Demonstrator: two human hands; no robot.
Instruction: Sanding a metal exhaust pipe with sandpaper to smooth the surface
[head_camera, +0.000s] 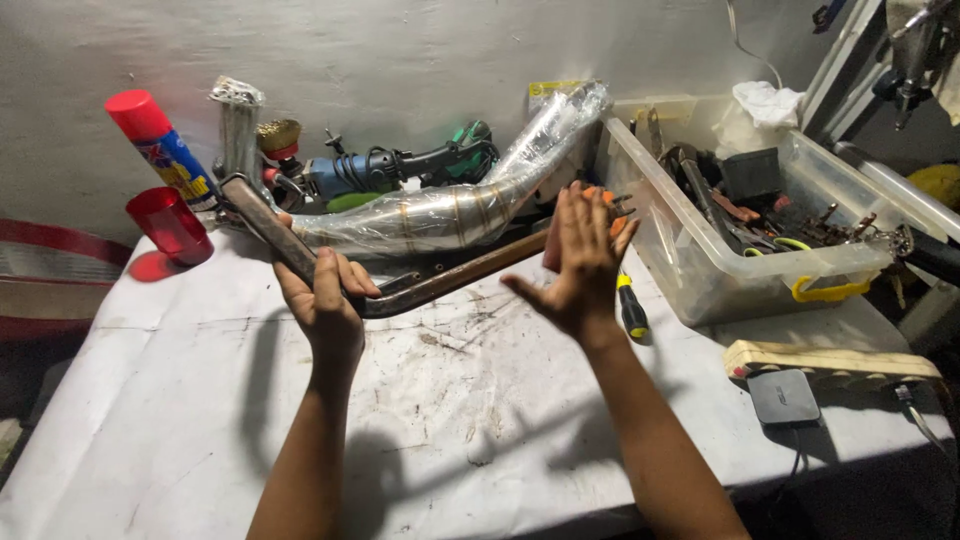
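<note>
Now: left hand gripping one rusty bent pipe; right hand spread flat, empty; one wrapped exhaust behind.

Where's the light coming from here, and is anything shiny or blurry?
Head view: light from above and in front throws dark arm shadows toward the viewer across the white table cover; glare streaks the plastic-wrapped exhaust pipe; the open right hand looks slightly motion-blurred, the left hand gripping the rusty pipe sharper; edges bend slightly.
</note>
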